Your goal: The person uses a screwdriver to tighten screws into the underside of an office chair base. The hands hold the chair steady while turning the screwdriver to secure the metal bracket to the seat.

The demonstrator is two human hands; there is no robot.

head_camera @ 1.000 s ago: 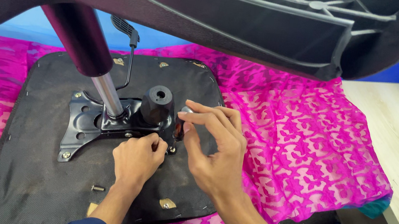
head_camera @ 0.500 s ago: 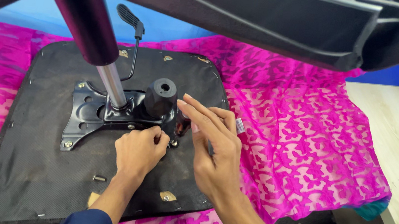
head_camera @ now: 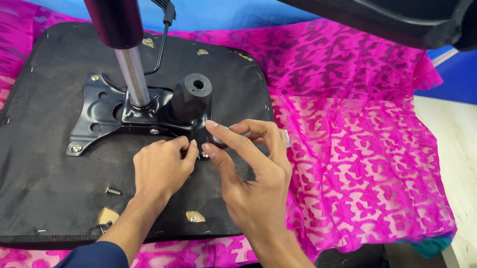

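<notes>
landmark: black metal mounting plate [head_camera: 100,115], bolted on the upturned seat base [head_camera: 24,175], which lies on pink patterned cloth [head_camera: 357,141].

left hand [head_camera: 159,170] sits at the plate's near right corner, fingers [head_camera: 190,149] curled together, pinched on something small at the corner bolt hole; what they pinch is hidden.

right hand [head_camera: 257,178] is just right of that corner, touching the left fingertips; fingers spread, nothing clamped that shows.

the left hand is nearer the hole.

1 loose screw [head_camera: 114,191] lies on the base, nearer the person than the plate, long axis roughly left-right.

black cylinder socket [head_camera: 191,95] stands upright on the plate's right side, just beyond both hands.
</notes>
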